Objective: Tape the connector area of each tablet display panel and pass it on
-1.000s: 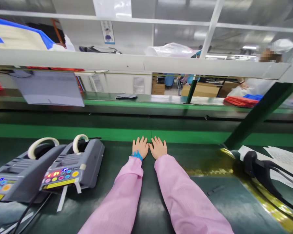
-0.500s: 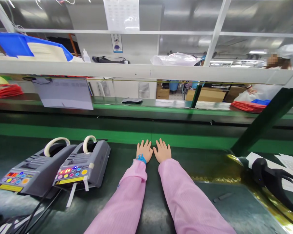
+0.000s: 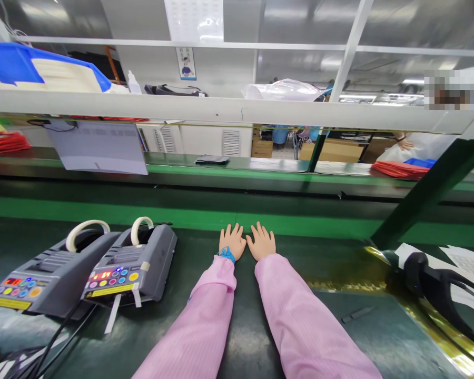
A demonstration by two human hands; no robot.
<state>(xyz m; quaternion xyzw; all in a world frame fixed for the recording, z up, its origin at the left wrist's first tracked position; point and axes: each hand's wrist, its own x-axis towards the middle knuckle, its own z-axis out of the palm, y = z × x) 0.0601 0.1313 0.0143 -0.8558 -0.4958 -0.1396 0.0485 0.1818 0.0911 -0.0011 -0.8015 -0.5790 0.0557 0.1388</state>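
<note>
My left hand (image 3: 231, 242) lies flat near the far edge of the dark green work surface (image 3: 205, 326), palm down, fingers apart. Around its wrist is a blue band (image 3: 227, 254). Beside it, with the thumbs close together, my right hand (image 3: 262, 242) rests the same way with spread fingers. Neither hand holds anything. To the left of my arms stand two grey tape dispensers, the nearer one (image 3: 142, 268) with strips of white tape hanging from its front and the other (image 3: 59, 279) further left. Both have lit red displays.
A green post (image 3: 430, 195) slants at the right. Near it lie a black curved device (image 3: 418, 273), white papers (image 3: 468, 263) and yellow shiny tape (image 3: 422, 321). A shelf rail (image 3: 221, 109) crosses overhead. Red bags (image 3: 398, 169) lie on the far ledge, with a person (image 3: 426, 145) beyond.
The view has shifted slightly, so the shelf and dispensers sit a little higher or further left. Both hands stay flat on the surface.
</note>
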